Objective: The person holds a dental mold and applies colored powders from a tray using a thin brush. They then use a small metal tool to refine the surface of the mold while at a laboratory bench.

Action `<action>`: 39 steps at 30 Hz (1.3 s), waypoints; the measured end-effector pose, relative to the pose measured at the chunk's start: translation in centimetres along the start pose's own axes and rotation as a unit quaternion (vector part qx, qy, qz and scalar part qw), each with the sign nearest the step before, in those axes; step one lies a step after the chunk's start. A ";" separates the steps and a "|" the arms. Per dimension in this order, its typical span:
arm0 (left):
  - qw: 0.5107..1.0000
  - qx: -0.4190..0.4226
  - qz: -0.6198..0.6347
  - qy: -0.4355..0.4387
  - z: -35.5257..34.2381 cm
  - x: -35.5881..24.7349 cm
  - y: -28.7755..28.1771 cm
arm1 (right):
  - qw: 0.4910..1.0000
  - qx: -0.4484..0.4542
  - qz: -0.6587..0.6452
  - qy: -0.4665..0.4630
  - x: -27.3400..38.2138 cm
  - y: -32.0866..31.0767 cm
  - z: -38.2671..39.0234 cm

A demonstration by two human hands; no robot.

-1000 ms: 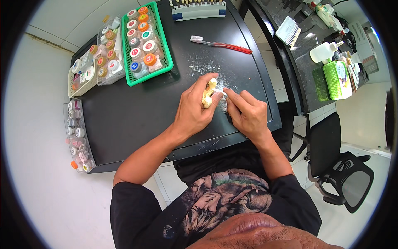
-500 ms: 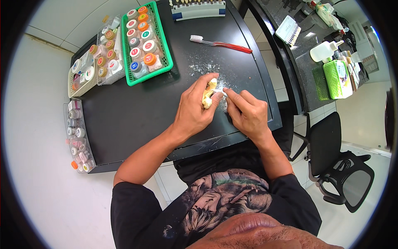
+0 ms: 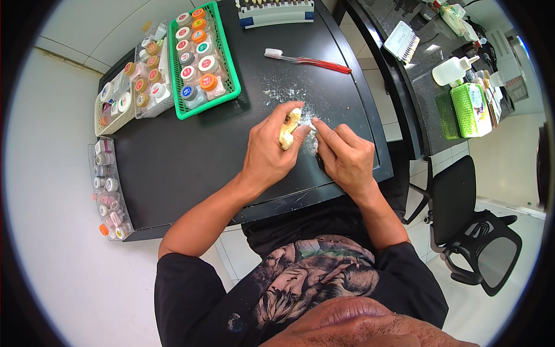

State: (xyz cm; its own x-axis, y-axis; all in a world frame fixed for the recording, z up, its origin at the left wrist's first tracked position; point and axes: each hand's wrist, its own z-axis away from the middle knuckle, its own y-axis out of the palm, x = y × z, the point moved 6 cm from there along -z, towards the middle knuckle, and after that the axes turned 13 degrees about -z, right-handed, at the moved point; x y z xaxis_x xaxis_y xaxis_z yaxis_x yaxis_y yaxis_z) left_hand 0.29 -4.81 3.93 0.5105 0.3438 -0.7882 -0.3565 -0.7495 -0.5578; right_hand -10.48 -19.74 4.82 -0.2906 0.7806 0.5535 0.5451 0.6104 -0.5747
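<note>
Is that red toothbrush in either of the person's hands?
No, the toothbrush lies on the black table, farther out than both the left hand and the right hand.

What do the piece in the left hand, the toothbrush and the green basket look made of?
Piece: possibly plaster or resin, mostly matt; pale yellow, uneven surface. Toothbrush: apparently glossy plastic; part-clear, part-red handle. Green basket: probably moulded plastic, slightly shiny; evenly coloured, perforated walls.
</note>
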 end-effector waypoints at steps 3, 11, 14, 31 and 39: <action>1.000 0.004 0.001 -0.012 0.0 0.2 0.1 | 1.000 -0.009 0.001 -0.001 0.1 -0.1 0.0; 0.999 -0.015 -0.016 0.028 0.1 0.0 0.1 | 0.999 0.000 -0.025 0.026 -0.1 -0.2 0.0; 0.999 -0.016 -0.026 0.043 0.2 -0.2 0.0 | 0.999 0.010 -0.031 0.031 -0.3 0.0 0.0; 1.000 0.004 -0.017 0.013 0.0 -0.2 0.0 | 1.000 0.014 0.006 0.010 0.1 0.0 -0.1; 1.000 0.020 -0.012 0.004 0.0 -0.1 0.3 | 1.000 0.003 0.007 0.011 -0.2 -0.1 -0.1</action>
State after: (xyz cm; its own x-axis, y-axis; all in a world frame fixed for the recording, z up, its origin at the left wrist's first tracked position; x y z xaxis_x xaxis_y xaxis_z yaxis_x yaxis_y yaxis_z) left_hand 0.11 -5.08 3.79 0.5258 0.3562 -0.7724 -0.3744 -0.7185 -0.5862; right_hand -10.42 -19.92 4.79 -0.2658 0.7862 0.5579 0.5441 0.6001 -0.5864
